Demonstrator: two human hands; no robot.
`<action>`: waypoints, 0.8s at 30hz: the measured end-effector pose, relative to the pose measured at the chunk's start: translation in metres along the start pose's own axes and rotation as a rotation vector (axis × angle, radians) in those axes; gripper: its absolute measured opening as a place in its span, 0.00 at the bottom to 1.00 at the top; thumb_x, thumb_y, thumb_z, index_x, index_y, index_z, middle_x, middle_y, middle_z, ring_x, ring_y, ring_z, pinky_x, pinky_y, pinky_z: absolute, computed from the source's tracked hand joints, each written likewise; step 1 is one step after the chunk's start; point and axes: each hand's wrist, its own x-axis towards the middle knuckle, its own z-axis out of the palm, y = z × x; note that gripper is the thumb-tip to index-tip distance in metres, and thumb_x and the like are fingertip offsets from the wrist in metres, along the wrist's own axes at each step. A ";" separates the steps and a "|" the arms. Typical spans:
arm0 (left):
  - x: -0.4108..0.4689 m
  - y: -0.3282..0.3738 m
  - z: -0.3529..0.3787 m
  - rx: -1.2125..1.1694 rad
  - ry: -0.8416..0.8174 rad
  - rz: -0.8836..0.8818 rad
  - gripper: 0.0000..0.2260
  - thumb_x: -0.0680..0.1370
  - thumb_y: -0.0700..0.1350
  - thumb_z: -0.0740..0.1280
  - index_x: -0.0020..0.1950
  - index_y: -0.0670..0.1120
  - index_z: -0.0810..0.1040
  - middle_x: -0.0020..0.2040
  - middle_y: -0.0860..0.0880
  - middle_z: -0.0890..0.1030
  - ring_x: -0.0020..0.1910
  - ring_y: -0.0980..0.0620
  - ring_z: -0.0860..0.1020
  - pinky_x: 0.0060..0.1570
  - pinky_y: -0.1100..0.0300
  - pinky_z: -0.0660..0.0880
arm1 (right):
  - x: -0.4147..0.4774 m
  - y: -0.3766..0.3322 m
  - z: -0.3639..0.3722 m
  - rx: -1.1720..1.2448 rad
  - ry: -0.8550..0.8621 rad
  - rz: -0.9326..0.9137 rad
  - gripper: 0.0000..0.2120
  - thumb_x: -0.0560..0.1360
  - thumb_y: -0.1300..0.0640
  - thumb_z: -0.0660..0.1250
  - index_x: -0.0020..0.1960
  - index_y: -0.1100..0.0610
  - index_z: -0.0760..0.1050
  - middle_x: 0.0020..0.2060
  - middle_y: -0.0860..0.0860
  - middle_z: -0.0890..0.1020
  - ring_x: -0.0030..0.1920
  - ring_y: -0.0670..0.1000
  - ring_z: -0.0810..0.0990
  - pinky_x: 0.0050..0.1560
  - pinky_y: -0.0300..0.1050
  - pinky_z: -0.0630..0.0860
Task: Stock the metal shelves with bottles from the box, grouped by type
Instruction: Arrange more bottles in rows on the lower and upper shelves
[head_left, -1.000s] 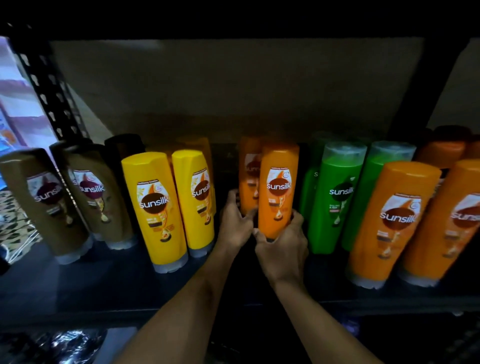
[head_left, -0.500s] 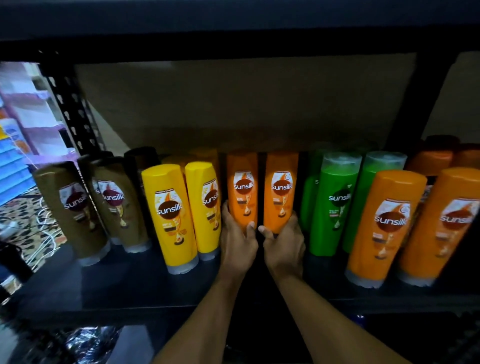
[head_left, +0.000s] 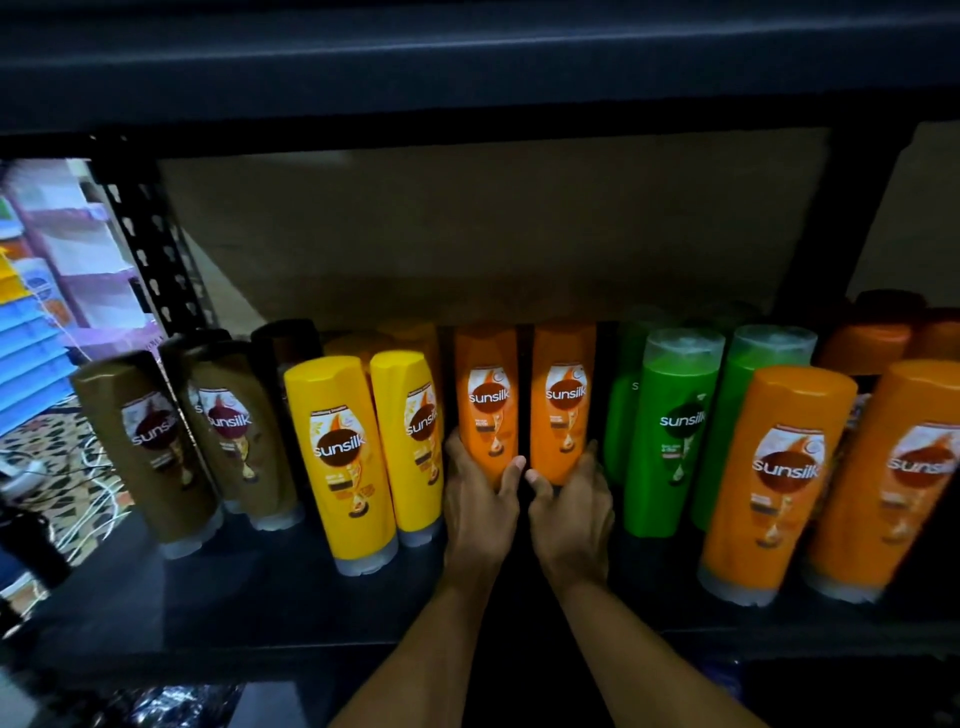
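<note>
Grip first: left hand (head_left: 480, 501) wraps the lower part of the left orange bottle (head_left: 488, 400), thumb across the front face, fingers round the bottle's left side. Right hand (head_left: 571, 512) mirrors it on the right orange bottle (head_left: 563, 397). Both hands hold firmly, one bottle each. The hands cover the bottle bases, so we cannot tell whether they sit on the shelf (head_left: 208, 587).

Key relation: each bottle lies straight ahead of its hand, deeper into the shelf, long axis upright, label facing us. The pair stands side by side with a thin dark gap between, and the thumbs nearly meet below it. Each hand is nearer its own bottle, so no crossing is needed. We judge the next move runs along the forearms, either a push inward or a release and straight draw-back, without tipping.

Outward: yellow bottles (head_left: 340, 457) stand just beside the left hand and green bottles (head_left: 670, 431) just beside the right, so the slot is tight on both sides. Brown bottles (head_left: 145, 447) stand further left. Front orange bottles (head_left: 774, 478) stand far right, nearer the shelf edge.

Materials: glossy smooth plastic, flattened oval bodies, rounded shoulders. Yellow and brown stand on pale translucent caps; the green carry frosted caps on top. Shelf deck is dark and matte. Cardboard panel (head_left: 467, 228) behind looks dull and flat.
</note>
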 end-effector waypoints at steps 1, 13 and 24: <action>0.000 0.000 -0.001 0.000 -0.009 -0.001 0.38 0.78 0.54 0.72 0.81 0.50 0.52 0.78 0.46 0.65 0.76 0.44 0.67 0.72 0.43 0.69 | 0.000 0.000 0.000 -0.001 0.000 -0.001 0.39 0.78 0.49 0.70 0.80 0.61 0.55 0.71 0.62 0.71 0.69 0.63 0.73 0.67 0.57 0.72; 0.003 -0.003 -0.001 -0.064 -0.035 -0.022 0.39 0.76 0.57 0.74 0.80 0.52 0.58 0.76 0.48 0.69 0.74 0.46 0.70 0.72 0.41 0.69 | 0.001 -0.002 -0.003 -0.007 -0.014 0.021 0.38 0.79 0.50 0.68 0.81 0.61 0.54 0.72 0.62 0.71 0.70 0.62 0.71 0.68 0.56 0.70; 0.001 -0.003 -0.003 -0.076 -0.029 0.008 0.37 0.77 0.54 0.72 0.81 0.52 0.57 0.77 0.48 0.68 0.75 0.47 0.68 0.72 0.43 0.70 | 0.002 -0.004 -0.002 -0.048 -0.054 0.019 0.39 0.81 0.46 0.63 0.82 0.58 0.46 0.75 0.60 0.66 0.72 0.61 0.69 0.69 0.56 0.69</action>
